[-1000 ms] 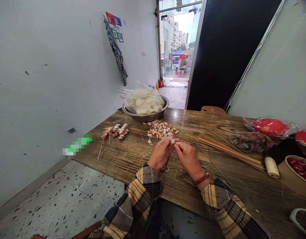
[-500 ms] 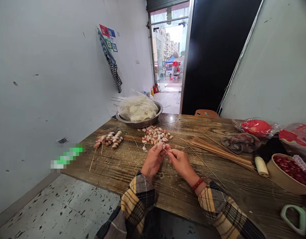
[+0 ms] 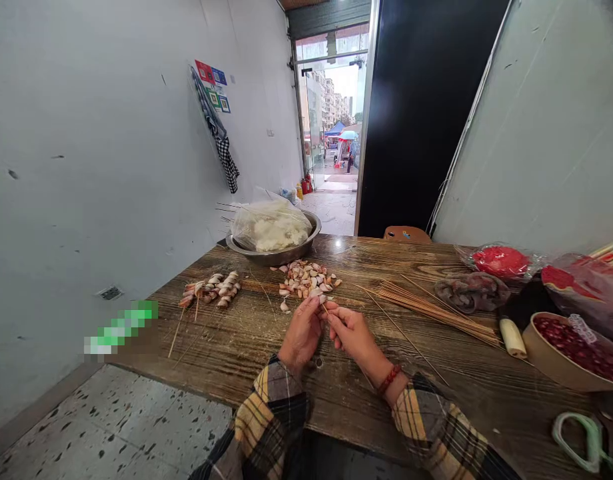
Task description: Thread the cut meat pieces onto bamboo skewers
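My left hand point(image 3: 301, 335) is closed, pinching a garlic clove point(image 3: 315, 293) at its fingertips. Close against it, my right hand point(image 3: 354, 339) grips a thin bamboo skewer point(image 3: 326, 308), whose tip meets the clove; whether it has gone through, I cannot tell. Just beyond my hands lies a loose pile of garlic cloves point(image 3: 306, 275), with a single clove point(image 3: 285, 306) apart at its near side. To the left, several garlic-loaded skewers point(image 3: 221, 289) rest side by side, their bare sticks pointing toward me.
A metal basin point(image 3: 274, 257) with a plastic-wrapped white mass stands at the back. On the right lie a bundle of bamboo skewers point(image 3: 431, 308), a crumpled rag point(image 3: 471, 292), a bowl of dark red fruit point(image 3: 551, 363) and a green-white tape roll point(image 3: 579, 440). The wooden table point(image 3: 226, 360) ends at front left.
The view has shifted slightly. My hands remain together at the same spot by the pile, and the clove in my left fingertips shows more plainly above the skewer tip.
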Demonstrator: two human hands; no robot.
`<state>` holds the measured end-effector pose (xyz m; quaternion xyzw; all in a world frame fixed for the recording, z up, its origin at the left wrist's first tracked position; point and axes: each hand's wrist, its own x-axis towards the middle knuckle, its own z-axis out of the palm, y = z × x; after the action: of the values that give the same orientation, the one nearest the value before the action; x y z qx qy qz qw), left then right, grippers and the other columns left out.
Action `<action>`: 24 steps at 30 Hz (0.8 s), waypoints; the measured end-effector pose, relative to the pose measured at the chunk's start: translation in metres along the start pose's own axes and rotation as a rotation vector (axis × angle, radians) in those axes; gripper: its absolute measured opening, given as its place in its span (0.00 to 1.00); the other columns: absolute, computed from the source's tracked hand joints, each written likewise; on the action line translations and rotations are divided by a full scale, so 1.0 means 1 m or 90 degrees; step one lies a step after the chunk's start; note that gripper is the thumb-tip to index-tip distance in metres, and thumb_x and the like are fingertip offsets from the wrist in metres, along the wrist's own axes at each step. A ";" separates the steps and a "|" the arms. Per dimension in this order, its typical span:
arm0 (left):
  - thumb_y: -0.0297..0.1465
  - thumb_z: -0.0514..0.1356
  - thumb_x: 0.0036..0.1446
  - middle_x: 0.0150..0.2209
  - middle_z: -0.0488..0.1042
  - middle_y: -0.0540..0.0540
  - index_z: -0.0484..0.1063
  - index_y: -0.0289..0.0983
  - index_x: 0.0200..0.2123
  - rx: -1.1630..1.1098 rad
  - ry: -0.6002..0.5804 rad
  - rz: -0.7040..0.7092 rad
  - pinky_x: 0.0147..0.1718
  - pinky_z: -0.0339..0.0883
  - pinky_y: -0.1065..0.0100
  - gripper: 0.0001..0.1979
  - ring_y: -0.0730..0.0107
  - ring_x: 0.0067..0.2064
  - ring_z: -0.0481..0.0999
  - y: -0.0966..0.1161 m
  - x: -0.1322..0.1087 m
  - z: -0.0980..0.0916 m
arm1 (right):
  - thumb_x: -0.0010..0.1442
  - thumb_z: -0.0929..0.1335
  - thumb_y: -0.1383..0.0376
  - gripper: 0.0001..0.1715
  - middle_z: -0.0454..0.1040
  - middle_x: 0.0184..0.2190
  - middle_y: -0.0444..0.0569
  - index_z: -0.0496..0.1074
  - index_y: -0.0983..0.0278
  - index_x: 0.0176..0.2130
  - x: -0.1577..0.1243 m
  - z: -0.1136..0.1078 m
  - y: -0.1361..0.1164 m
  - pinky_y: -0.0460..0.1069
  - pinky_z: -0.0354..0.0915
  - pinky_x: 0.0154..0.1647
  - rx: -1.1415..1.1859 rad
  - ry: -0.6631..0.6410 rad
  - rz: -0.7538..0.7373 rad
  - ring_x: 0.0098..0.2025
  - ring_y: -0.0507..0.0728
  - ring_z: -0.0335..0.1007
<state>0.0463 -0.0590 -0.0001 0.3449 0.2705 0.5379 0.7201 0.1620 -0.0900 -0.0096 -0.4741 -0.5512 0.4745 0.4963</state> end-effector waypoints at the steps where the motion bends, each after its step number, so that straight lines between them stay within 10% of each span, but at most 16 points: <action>1: 0.36 0.65 0.51 0.32 0.77 0.45 0.72 0.33 0.34 -0.001 0.016 0.007 0.26 0.66 0.72 0.12 0.73 0.28 0.73 0.000 0.000 0.000 | 0.59 0.63 0.54 0.17 0.66 0.16 0.39 0.73 0.64 0.36 0.000 -0.001 0.000 0.43 0.53 0.16 -0.051 0.001 -0.030 0.14 0.48 0.59; 11: 0.35 0.64 0.50 0.30 0.77 0.47 0.69 0.35 0.32 -0.074 0.095 0.032 0.36 0.68 0.70 0.11 0.70 0.33 0.77 -0.015 0.001 0.014 | 0.64 0.61 0.58 0.19 0.79 0.33 0.50 0.76 0.65 0.35 0.005 0.009 0.016 0.48 0.65 0.37 -0.150 0.100 -0.167 0.35 0.56 0.73; 24: 0.36 0.62 0.51 0.31 0.76 0.47 0.67 0.36 0.31 -0.056 0.109 0.054 0.40 0.69 0.66 0.10 0.68 0.35 0.77 -0.024 0.000 0.026 | 0.64 0.60 0.57 0.21 0.79 0.34 0.53 0.76 0.65 0.35 0.004 0.012 0.021 0.49 0.66 0.40 -0.149 0.171 -0.161 0.37 0.58 0.73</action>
<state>0.0802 -0.0688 -0.0031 0.2769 0.2926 0.6068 0.6853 0.1506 -0.0848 -0.0304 -0.5147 -0.5864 0.2738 0.5623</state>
